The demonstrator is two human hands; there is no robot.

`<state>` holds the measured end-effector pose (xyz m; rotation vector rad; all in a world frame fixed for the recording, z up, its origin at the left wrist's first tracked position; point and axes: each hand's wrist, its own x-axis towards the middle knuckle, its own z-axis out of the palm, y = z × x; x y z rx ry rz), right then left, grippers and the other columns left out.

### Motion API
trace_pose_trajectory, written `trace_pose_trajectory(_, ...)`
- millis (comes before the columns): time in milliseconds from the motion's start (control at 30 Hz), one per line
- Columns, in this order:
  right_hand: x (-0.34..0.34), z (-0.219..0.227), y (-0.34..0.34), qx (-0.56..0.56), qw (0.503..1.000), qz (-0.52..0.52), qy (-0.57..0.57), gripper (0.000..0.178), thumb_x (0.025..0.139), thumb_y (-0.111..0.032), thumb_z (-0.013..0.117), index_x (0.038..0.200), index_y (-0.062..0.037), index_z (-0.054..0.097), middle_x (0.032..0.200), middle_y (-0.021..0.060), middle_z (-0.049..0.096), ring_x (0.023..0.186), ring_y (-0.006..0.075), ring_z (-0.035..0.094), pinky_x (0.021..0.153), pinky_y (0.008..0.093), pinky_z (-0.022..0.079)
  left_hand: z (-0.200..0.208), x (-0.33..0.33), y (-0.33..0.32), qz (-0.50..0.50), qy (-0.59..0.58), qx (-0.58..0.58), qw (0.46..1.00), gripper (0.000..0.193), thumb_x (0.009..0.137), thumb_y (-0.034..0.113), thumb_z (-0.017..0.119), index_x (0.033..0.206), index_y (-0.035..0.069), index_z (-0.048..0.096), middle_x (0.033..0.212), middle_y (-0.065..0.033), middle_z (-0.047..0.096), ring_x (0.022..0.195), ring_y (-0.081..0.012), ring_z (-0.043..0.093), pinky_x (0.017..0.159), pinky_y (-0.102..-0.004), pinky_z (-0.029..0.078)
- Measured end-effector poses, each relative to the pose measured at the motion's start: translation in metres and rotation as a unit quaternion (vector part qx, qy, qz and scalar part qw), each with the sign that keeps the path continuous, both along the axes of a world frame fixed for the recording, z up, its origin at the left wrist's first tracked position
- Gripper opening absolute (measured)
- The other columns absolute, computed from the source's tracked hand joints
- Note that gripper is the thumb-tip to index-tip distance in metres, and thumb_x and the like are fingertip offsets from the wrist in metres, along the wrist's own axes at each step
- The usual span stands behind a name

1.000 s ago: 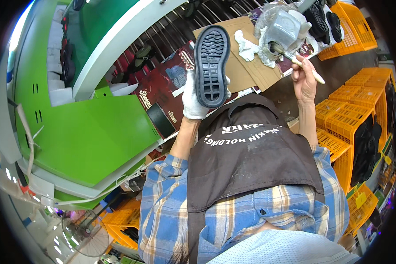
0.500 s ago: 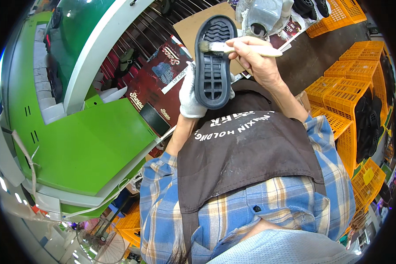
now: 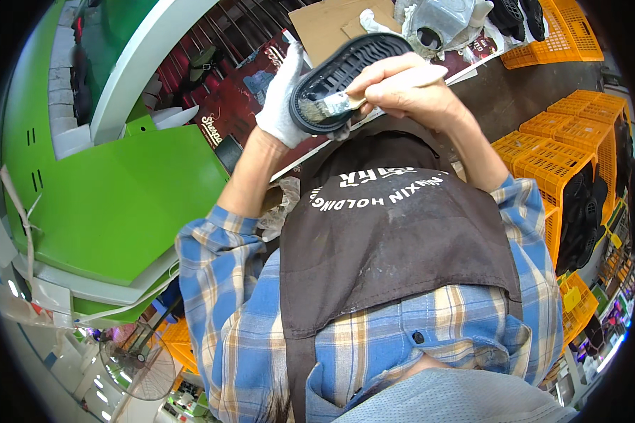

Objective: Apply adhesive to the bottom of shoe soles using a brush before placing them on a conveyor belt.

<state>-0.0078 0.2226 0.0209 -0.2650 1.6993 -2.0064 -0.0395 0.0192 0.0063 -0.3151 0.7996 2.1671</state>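
Note:
My left hand point(image 3: 281, 99), in a white glove, holds a black shoe sole point(image 3: 349, 74) tilted in front of my chest, tread side facing me. My right hand point(image 3: 402, 88), bare, grips a brush with a pale handle point(image 3: 346, 104). Its bristles rest against the lower left end of the sole. Both hands are raised above the dark apron point(image 3: 395, 240) I wear over a blue plaid shirt.
A big green machine housing point(image 3: 113, 204) fills the left. A flat brown cardboard sheet point(image 3: 324, 17) and a grey glue-smeared container point(image 3: 441, 21) sit on the bench ahead. Orange plastic crates point(image 3: 564, 141) holding black soles stack at the right.
I have tipped the sole from upright to lying slanted and brought it closer to me. My right hand came from the container at the right and now sets the brush on the sole.

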Motion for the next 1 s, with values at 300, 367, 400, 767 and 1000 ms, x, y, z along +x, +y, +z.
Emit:
trace_pose_trajectory(300, -0.055, 0.02, 0.037, 0.054, 0.936, 0.307, 0.16, 0.02, 0.077, -0.011, 0.066, 0.092, 0.0021, 0.068, 0.079, 0.0102, 0.06, 0.075, 0.017, 0.054, 0.064, 0.0279, 0.041, 0.016, -0.009, -0.012, -0.19, 0.061, -0.153, 0.968, 0.045, 0.092, 0.04, 0.049, 0.112, 0.001, 0.057, 0.1, -0.012, 0.064, 0.085, -0.0162, 0.063, 0.072, -0.0292, 0.053)
trace_pose_trajectory(367, -0.062, 0.018, 0.049, 0.082, 0.925, 0.31, 0.203, 0.018, 0.078, -0.01, 0.065, 0.092, 0.0019, 0.068, 0.077, 0.0093, 0.059, 0.073, 0.0171, 0.053, 0.063, 0.0276, 0.04, 0.014, -0.015, -0.018, -0.213, 0.091, -0.201, 0.952, 0.045, 0.095, 0.038, 0.042, 0.12, 0.002, 0.053, 0.105, -0.0121, 0.063, 0.091, -0.0147, 0.063, 0.077, -0.0288, 0.053)
trace_pose_trajectory(400, -0.063, 0.018, 0.056, 0.096, 0.917, 0.298, 0.245, 0.018, 0.078, -0.009, 0.065, 0.093, 0.0021, 0.068, 0.076, 0.0091, 0.058, 0.072, 0.017, 0.052, 0.063, 0.0278, 0.04, 0.012, -0.019, -0.021, -0.217, 0.093, -0.201, 0.951, 0.045, 0.095, 0.038, 0.042, 0.12, 0.002, 0.053, 0.105, -0.0121, 0.063, 0.091, -0.0147, 0.063, 0.077, -0.0288, 0.053)
trace_pose_trajectory(767, -0.002, 0.012, 0.032, -0.09, 0.934, -0.246, 0.242, 0.028, 0.089, -0.019, 0.057, 0.099, 0.0064, 0.062, 0.073, 0.012, 0.064, 0.054, 0.0084, 0.055, 0.049, 0.018, 0.044, -0.017, -0.005, 0.023, 0.199, 0.571, -0.19, 0.774, 0.069, 0.08, 0.014, 0.066, 0.137, 0.006, 0.027, 0.126, -0.0092, 0.043, 0.106, -0.0188, 0.053, 0.088, -0.0288, 0.045)
trace_pose_trajectory(1000, 0.009, 0.011, -0.024, 0.033, 0.915, -0.32, 0.244, 0.018, 0.089, -0.01, 0.056, 0.096, 0.0058, 0.062, 0.072, 0.0087, 0.064, 0.055, 0.0064, 0.056, 0.05, 0.0173, 0.044, -0.046, -0.008, 0.047, 0.274, 0.623, -0.353, 0.642, 0.036, 0.08, 0.016, 0.066, 0.111, 0.009, 0.048, 0.104, -0.0041, 0.05, 0.094, -0.015, 0.053, 0.078, -0.0267, 0.046)
